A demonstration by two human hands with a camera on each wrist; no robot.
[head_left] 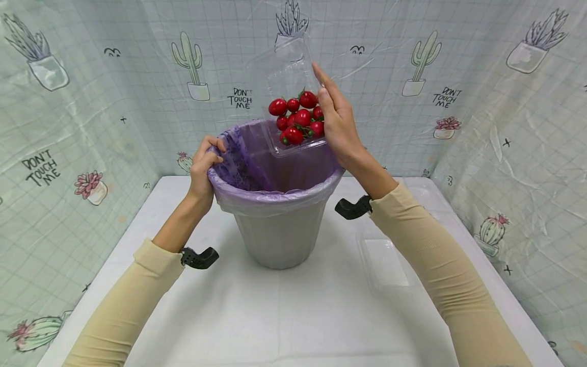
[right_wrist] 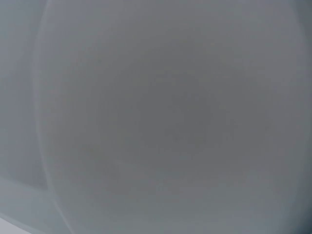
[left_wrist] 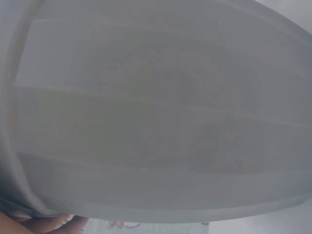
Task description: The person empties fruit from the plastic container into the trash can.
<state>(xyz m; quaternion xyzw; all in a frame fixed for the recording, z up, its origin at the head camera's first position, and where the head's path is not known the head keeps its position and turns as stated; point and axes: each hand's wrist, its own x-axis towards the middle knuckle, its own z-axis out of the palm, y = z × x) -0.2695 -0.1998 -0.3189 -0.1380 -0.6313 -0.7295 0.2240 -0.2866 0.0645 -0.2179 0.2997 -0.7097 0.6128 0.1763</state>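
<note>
I judge I'm mid-tip: my right hand [head_left: 337,122] holds the tomato box [head_left: 293,109] tilted at center frame above the bin [head_left: 275,224], my left hand [head_left: 204,165] grips its rim, and steeper tilting comes next.

The head camera looks forward and down from above the person's arms, taking in the white table [head_left: 293,316], the grey bin [head_left: 278,232] at its middle and the cactus-print curtain [head_left: 82,102] behind. The left wrist camera sits pressed close to the bin's grey side [left_wrist: 156,122], which fills nearly its whole frame. The right wrist view is a blurred grey surface, too near to identify. Only the bin's wall shows in both head and left wrist views.
</note>
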